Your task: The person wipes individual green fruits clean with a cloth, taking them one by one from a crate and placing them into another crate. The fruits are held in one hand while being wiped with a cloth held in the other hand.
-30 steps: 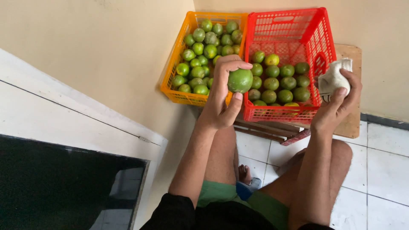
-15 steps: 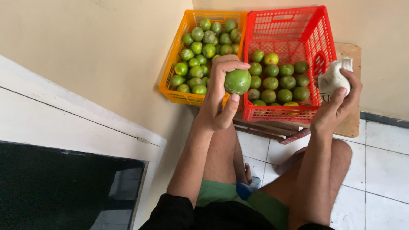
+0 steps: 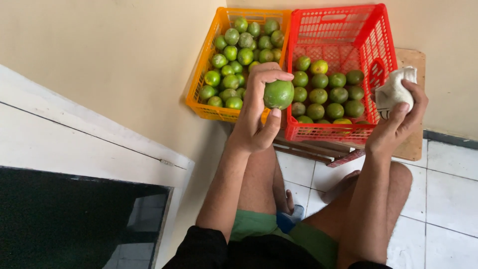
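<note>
At the far left a cream wall (image 3: 99,60) and a white ledge (image 3: 74,144) above a dark panel (image 3: 64,219) are seen. Next to the wall, an orange basket (image 3: 199,94) filled with green limes is set, touching a red basket (image 3: 371,30) on its right, which is about half filled with green and a few yellowish limes. Both baskets are carried by a low wooden pallet (image 3: 413,144) on the white tiled floor (image 3: 448,199).

The left hand (image 3: 256,119) is raised from the forearm, palm turned towards the right, over the seam between the two baskets. A single green lime (image 3: 278,94) is held there: the fingers (image 3: 269,74) are curled over its top and the thumb is pressed beneath it. The lime is nearly round, so no long axis or pointing end can be told.

Further right, the right hand (image 3: 396,124) is lifted beside the red basket's right wall, its fingers closed round a crumpled white cloth (image 3: 393,89), which is bunched upward above the thumb.
</note>
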